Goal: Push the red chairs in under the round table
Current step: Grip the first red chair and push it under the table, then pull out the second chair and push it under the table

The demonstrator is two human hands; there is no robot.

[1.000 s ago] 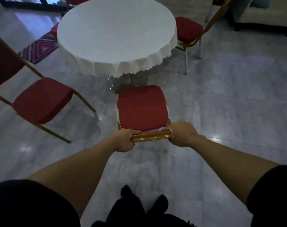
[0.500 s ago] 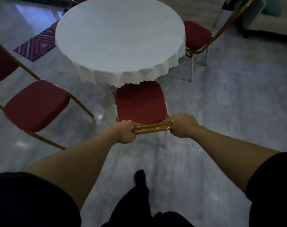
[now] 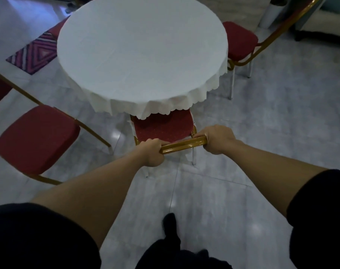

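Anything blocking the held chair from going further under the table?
Nothing visible. Both hands, left hand and right hand, grip the top rail; the seat is already partly under the tablecloth. The table's base is hidden.

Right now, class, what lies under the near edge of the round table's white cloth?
The front of the red chair seat slides beneath the tablecloth fringe. Both hands, left hand and right hand, grip its gold back rail. The cloth covers the seat's far part and the table's base.

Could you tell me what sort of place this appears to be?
Probably a banquet or function room, though it could be a home dining area. The round table wears a scalloped white cloth, red padded chairs with gold metal frames ring it, and the floor is glossy grey tile.
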